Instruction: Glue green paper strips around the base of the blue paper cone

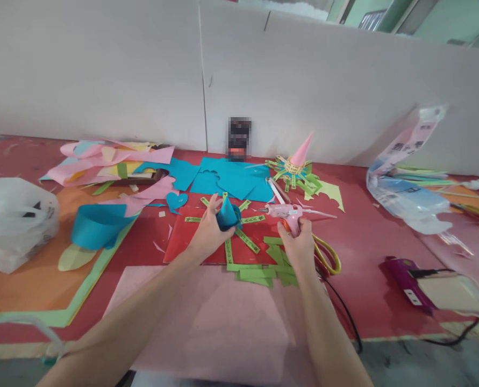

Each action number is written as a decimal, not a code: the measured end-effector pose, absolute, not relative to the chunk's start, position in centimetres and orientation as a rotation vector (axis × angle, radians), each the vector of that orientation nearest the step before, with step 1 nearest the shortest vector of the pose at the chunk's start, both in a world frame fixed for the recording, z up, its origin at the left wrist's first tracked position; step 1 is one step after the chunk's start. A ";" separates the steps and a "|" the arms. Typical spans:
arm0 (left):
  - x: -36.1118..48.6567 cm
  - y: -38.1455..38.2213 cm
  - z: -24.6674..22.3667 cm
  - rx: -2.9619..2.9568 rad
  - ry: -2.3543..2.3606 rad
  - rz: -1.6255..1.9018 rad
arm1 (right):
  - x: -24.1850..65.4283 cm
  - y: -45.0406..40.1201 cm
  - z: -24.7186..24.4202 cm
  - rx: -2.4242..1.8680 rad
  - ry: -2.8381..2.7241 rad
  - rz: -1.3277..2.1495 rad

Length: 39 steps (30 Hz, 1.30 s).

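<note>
Steadiness counts, with the left hand (210,227) pinching the blue paper cone (226,215) amid printed green strips (247,240) over the red sheet (183,231) and the right hand (299,244) gripping the pink glue gun (291,212), whose nozzle (266,210) is best kept level, away from skin.

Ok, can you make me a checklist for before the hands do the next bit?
1. Left hand holding the blue paper cone: ok.
2. Right hand gripping the pink glue gun: ok.
3. Glue stick sticking out of the gun's back: ok.
4. Nozzle apart from the left fingers: ok.
5. Glue hot enough: cannot tell.
6. Gun plugged into the purple extension socket: cannot tell; I can't follow its cord all the way.
</note>
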State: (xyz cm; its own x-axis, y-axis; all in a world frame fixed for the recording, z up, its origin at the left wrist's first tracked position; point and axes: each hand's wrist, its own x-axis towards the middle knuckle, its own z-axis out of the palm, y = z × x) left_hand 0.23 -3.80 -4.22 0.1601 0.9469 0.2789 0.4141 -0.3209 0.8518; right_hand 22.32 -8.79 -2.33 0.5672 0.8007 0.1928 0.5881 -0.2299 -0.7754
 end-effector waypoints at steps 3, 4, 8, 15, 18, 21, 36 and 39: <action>0.2 -3.5 -4.7 1.810 1.183 1.115 | 22.3 -8.8 -2.3 -1.933 -1.124 0.306; 0.2 -3.4 -4.8 1.812 1.156 1.117 | 22.4 -8.8 -2.3 -1.933 -1.127 0.305; 0.2 -3.1 -4.7 1.836 1.116 1.106 | 22.3 -8.8 -2.3 -1.934 -1.132 0.316; -2.0 -3.9 -1.1 2.058 1.404 1.304 | 21.9 -8.9 -2.2 -1.944 -1.160 0.293; -3.1 -4.4 -0.1 2.193 1.402 1.343 | 21.6 -9.0 -2.1 -1.964 -1.177 0.271; -3.3 -4.9 -0.6 2.409 1.290 1.145 | 21.3 -9.2 -2.0 -2.004 -1.197 0.272; -1.9 -5.0 -2.4 2.607 1.358 0.789 | 19.9 -10.9 -3.3 -1.984 -1.418 0.177; -1.7 -5.0 -2.5 2.598 1.355 0.816 | 19.6 -10.8 -3.2 -1.998 -1.452 0.105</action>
